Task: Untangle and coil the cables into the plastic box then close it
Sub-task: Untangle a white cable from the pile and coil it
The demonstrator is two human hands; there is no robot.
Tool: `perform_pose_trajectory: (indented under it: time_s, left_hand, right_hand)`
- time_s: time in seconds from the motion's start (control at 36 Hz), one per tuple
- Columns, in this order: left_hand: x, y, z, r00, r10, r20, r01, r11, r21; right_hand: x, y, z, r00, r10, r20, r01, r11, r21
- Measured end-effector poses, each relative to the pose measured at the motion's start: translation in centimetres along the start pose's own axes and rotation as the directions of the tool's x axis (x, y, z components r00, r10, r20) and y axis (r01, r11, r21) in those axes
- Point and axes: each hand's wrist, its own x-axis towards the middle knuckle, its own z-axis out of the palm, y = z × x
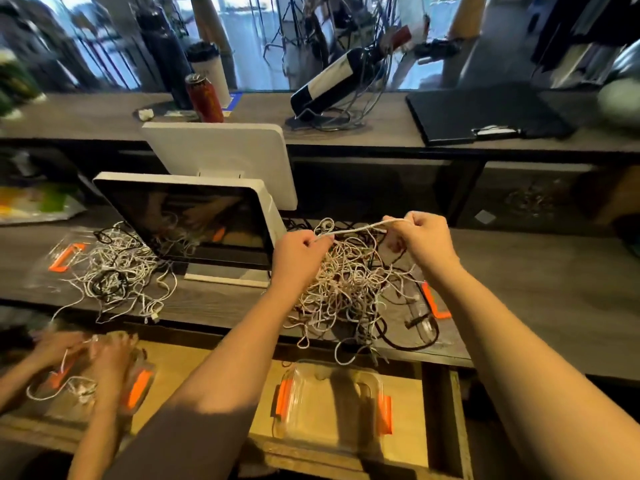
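While both hands pinch one white cable (360, 227) taut above the tangle (346, 282) on the surface, left hand (300, 252) and right hand (424, 237) are untangling; next, freeing it cleanly and coiling it into the empty plastic box (332, 403) below.

Bare forearms, no sleeves; hands (301, 252) without rings.

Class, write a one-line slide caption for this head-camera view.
Both hands, left and right, stretch a white cable above the tangled pile; the clear plastic box waits open below.
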Motion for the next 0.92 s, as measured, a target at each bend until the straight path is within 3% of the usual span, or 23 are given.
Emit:
perform_pose_trajectory:
  time_s: [0.11, 0.17, 0.31, 0.44, 0.56, 0.64, 0.75, 0.92]
  left_hand:
    - [1.1, -0.4, 0.3, 0.993, -0.119, 0.013, 0.118, 0.96, -0.254]
    - [1.6, -0.4, 0.3, 0.992, -0.127, 0.009, 0.125, 0.955, -0.268]
    - [2.6, -0.8, 0.0, 0.996, -0.048, 0.075, 0.057, 0.992, -0.11]
    - [3.4, -0.6, -0.1, 0.996, -0.067, 0.053, 0.081, 0.944, -0.32]
    - [3.9, 3.0, -0.5, 0.987, 0.033, 0.156, 0.036, 0.907, -0.419]
    - [4.6, 5.5, -0.5, 0.982, 0.109, 0.151, -0.059, 0.951, -0.305]
    - [4.8, 7.3, -0.3, 0.938, 0.257, 0.231, -0.239, 0.966, -0.101]
    - [3.8, 7.3, 1.0, 0.931, 0.255, 0.261, -0.251, 0.967, -0.047]
  right_hand:
    - [0.7, -0.4, -0.7, 0.998, -0.028, 0.06, 0.034, 0.993, -0.11]
    - [0.8, -0.5, -0.9, 0.996, -0.018, 0.09, 0.03, 0.99, -0.135]
    - [0.9, -0.6, -1.6, 0.999, -0.015, 0.031, 0.017, 0.996, -0.084]
    - [0.6, -0.1, -2.5, 0.981, 0.001, 0.192, 0.04, 0.978, -0.206]
    - [0.6, -0.7, -2.8, 0.958, -0.007, 0.286, 0.088, 0.958, -0.273]
    - [0.8, -1.7, -2.4, 0.941, -0.031, 0.337, 0.115, 0.965, -0.234]
    - [1.0, -3.2, -1.6, 0.958, -0.149, 0.245, 0.199, 0.96, -0.195]
    - [0.8, -5.3, -0.1, 0.935, -0.138, 0.327, 0.172, 0.982, -0.077]
